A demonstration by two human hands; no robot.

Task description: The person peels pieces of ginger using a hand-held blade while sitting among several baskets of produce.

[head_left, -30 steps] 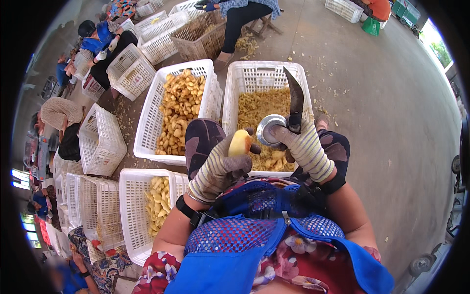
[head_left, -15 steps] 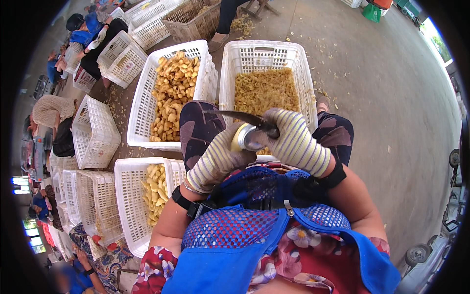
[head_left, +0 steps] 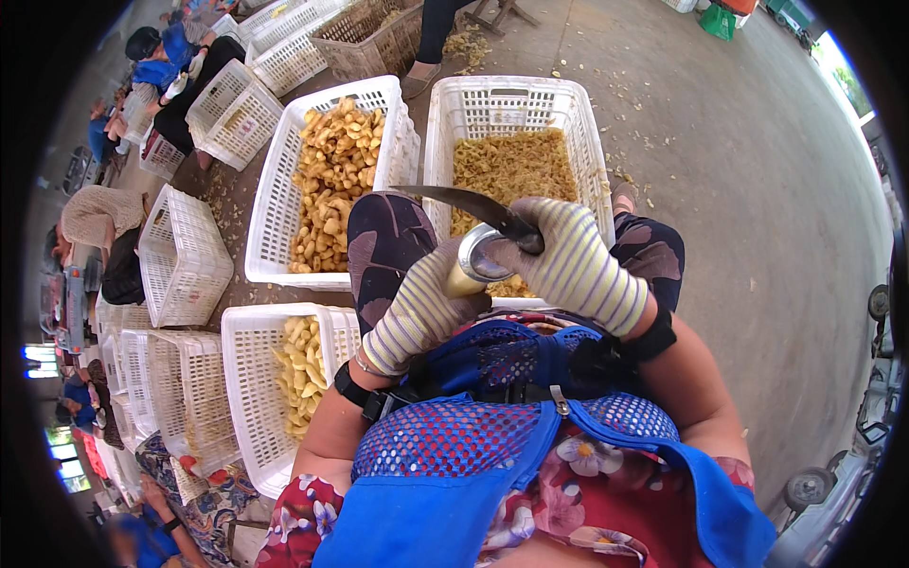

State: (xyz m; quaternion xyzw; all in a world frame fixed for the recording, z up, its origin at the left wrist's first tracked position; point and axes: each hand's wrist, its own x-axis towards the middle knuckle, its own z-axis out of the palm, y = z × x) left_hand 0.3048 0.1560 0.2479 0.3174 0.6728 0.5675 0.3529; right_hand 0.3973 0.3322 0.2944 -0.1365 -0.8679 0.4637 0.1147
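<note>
My left hand (head_left: 426, 301), in a striped knit glove, is closed around a small pale-yellow cylinder with a shiny metal rim (head_left: 464, 276). My right hand (head_left: 573, 254), gloved alike, grips a knife (head_left: 469, 203) by its black handle. Its dark curved blade points left, above the cylinder. The right thumb lies against the rim; whether anything sits inside the cylinder is hidden. Beyond my hands, between my feet, stands a white crate (head_left: 598, 142) of brownish ginger peelings (head_left: 516, 170).
Left of my knee a white crate (head_left: 270, 204) holds ginger roots (head_left: 336, 185). Nearer me, another crate (head_left: 251, 398) contains paler ginger pieces (head_left: 301, 364). More crates (head_left: 185, 256) stand farther left, where other people (head_left: 166, 62) sit. Peel scraps litter the concrete floor (head_left: 739, 237).
The cylinder has tilted more upright, its rim turning upward. The knife blade has risen slightly and shows more of its flat side. Both hands keep their hold.
</note>
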